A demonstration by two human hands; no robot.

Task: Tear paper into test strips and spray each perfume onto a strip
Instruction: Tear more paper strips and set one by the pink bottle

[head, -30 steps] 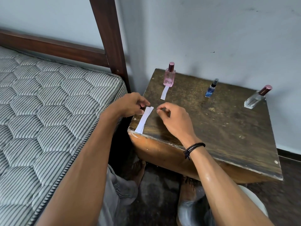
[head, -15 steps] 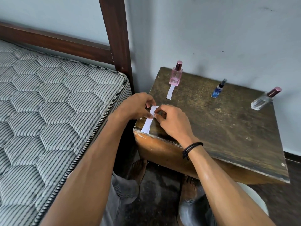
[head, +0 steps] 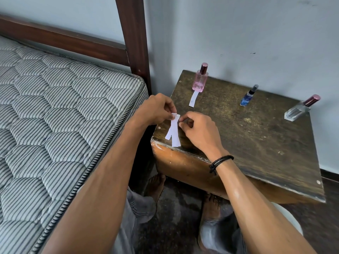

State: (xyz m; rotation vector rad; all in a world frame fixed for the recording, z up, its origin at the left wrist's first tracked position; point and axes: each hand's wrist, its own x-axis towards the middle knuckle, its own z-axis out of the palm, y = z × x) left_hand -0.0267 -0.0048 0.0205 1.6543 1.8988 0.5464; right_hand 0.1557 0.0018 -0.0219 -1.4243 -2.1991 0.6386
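Over the near left corner of the wooden table (head: 256, 143) I hold a white paper piece (head: 173, 132). It is split lengthwise from the bottom into two strips that still join at the top. My left hand (head: 156, 110) pinches the top left part, my right hand (head: 198, 129) pinches the top right part. A pink perfume bottle (head: 200, 79) stands at the back left with a white strip (head: 193, 99) lying in front of it. A small blue bottle (head: 247, 97) stands further right. A clear bottle with a maroon cap (head: 299, 110) sits at the back right.
A striped quilted mattress (head: 55, 125) fills the left, with a dark wooden bedpost (head: 134, 43) and headboard rail behind it. A grey wall backs the table. Bare feet (head: 156, 187) and grey trousers show on the dark floor under the table's front edge.
My right hand came to the paper and pinched its top beside my left hand. The single piece now hangs split into two strips spreading apart at the bottom.
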